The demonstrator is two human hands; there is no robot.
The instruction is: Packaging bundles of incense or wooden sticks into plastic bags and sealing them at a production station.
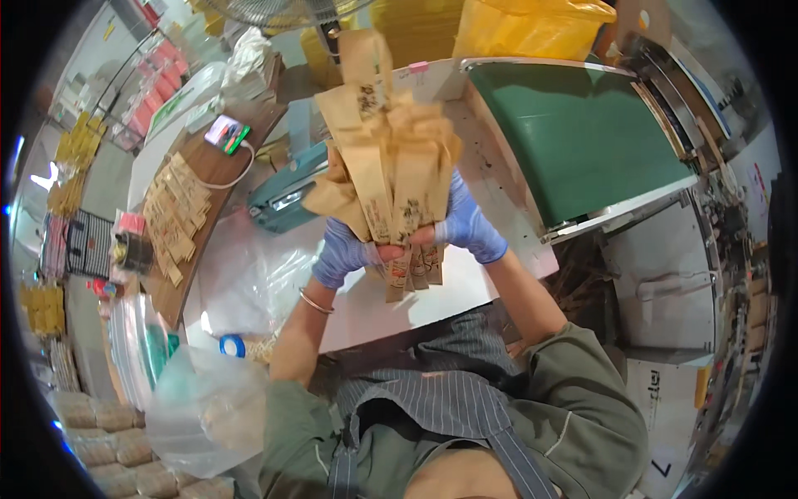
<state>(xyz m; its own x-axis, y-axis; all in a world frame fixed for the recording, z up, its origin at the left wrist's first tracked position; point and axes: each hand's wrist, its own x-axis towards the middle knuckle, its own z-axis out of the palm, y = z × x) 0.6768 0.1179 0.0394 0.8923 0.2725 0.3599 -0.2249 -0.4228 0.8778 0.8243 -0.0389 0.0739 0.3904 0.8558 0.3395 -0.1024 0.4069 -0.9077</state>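
Observation:
A thick bundle of long, narrow brown paper sleeves (378, 179) with dark printing is held upright over the white work surface (453, 291). Its upper ends fan out unevenly, and several lower ends stick out beneath my thumbs. My left hand (342, 254), in a blue-violet glove with the thumb bare, is closed round the lower left of the bundle. On the other side my right hand (470, 229), gloved alike, grips the lower right. Both thumbs press on the front; the fingers behind are mostly hidden. Whether the sleeves have anything inside, I cannot tell.
To the right is a green conveyor belt (582, 137) in a metal frame. A teal device (291, 190) lies behind my left hand. More paper sleeves (176, 212) and a cabled phone (226, 135) rest on a wooden board at left. A blue tape roll (232, 346) lies nearer.

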